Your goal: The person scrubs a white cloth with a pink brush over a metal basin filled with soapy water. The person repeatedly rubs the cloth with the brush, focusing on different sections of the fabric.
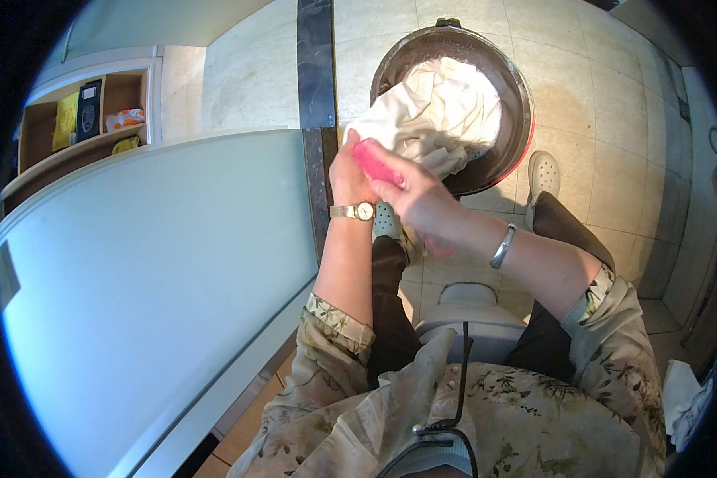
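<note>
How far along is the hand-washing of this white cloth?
Done: the white cloth is in the metal basin, one end pulled up over the rim. In hand: the left hand holds that end while the right hand presses a pink brush on it. Left: the bunched remainder in the basin.

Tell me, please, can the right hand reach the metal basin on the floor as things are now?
Probably yes. The right hand holds a pink brush against the white cloth, which hangs over the rim of the metal basin. Nothing stands between the hand and that rim.
</note>
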The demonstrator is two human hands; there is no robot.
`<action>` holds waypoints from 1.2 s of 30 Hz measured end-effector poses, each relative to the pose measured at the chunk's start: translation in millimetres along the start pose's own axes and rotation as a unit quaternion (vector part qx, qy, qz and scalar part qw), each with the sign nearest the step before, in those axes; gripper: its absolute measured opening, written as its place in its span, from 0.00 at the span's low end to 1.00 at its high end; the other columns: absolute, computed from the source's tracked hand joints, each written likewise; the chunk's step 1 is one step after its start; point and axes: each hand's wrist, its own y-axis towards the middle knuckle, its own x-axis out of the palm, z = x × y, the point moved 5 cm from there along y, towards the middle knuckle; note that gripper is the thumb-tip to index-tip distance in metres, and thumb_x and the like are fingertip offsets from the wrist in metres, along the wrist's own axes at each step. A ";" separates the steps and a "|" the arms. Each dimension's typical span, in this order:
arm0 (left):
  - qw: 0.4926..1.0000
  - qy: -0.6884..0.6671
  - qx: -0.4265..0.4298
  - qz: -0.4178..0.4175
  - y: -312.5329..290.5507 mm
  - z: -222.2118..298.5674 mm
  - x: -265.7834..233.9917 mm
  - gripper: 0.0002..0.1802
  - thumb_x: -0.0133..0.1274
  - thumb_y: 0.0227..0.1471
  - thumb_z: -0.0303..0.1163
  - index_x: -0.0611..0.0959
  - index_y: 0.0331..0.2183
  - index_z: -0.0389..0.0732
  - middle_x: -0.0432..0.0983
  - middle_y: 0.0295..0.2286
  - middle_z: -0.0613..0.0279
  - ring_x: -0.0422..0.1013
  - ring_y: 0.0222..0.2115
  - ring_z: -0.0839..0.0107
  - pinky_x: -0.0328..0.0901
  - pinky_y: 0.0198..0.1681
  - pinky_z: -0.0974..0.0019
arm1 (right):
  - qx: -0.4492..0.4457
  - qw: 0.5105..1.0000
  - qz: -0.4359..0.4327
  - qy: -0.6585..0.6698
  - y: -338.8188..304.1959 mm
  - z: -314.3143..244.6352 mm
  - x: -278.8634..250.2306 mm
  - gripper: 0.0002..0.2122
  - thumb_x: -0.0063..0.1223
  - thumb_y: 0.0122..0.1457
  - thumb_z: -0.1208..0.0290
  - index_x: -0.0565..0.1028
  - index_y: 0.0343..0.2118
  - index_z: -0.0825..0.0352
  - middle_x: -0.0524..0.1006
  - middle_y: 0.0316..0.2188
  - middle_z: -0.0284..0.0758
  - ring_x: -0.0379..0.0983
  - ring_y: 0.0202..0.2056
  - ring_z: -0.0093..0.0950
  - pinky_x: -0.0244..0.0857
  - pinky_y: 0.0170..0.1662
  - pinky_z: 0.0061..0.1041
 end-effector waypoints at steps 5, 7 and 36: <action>0.999 0.020 0.010 0.035 -17.5 -13.7 49.9 0.23 0.34 0.57 0.43 0.69 0.45 0.35 0.69 0.41 0.48 0.66 0.42 0.56 0.62 0.46 0.53 | 0.064 0.996 0.055 -0.009 7.4 -11.2 -23.1 0.23 0.48 0.55 0.70 0.61 0.55 0.64 0.73 0.41 0.46 0.72 0.39 0.29 0.63 0.41 0.23; 0.997 0.016 0.007 0.080 -19.6 -5.6 46.5 0.25 0.33 0.57 0.45 0.67 0.46 0.35 0.68 0.43 0.47 0.65 0.44 0.54 0.60 0.47 0.51 | 0.017 0.997 0.055 0.054 5.8 -8.5 -5.6 0.22 0.47 0.56 0.68 0.61 0.54 0.64 0.72 0.40 0.48 0.72 0.39 0.29 0.63 0.42 0.24; 0.950 -0.163 -0.077 -0.257 -31.0 -5.3 61.1 0.24 0.35 0.54 0.41 0.68 0.47 0.34 0.69 0.42 0.48 0.67 0.42 0.54 0.61 0.48 0.52 | -0.137 0.984 0.048 -0.099 -15.4 -39.9 3.0 0.21 0.46 0.57 0.71 0.61 0.54 0.68 0.72 0.40 0.45 0.69 0.43 0.28 0.63 0.47 0.27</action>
